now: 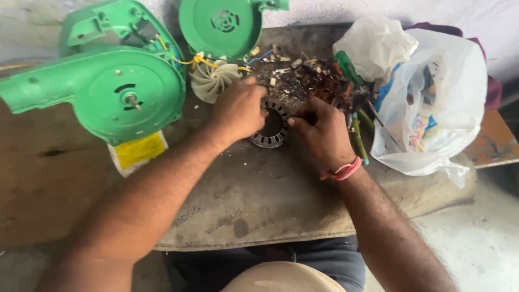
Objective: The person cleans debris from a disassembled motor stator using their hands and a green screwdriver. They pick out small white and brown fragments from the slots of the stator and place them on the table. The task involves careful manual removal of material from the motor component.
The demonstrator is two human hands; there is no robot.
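Observation:
A round slotted metal stator core [272, 127] lies on a worn board [259, 205] in the middle. My left hand [238, 108] grips its left rim. My right hand [319, 130], a pink band at the wrist, presses on its right rim with fingers closed; what they pinch is hidden. Just behind the core lies a heap of copper wire scraps [319, 81] and small bits.
A green blower housing [113, 86] with a bare motor shaft lies at the left, its green cover [224, 24] and a white fan wheel [213, 80] behind. White plastic bags [427, 103] sit at the right beside green-handled tools [358, 135]. A yellow-labelled packet [138, 151] lies under the housing.

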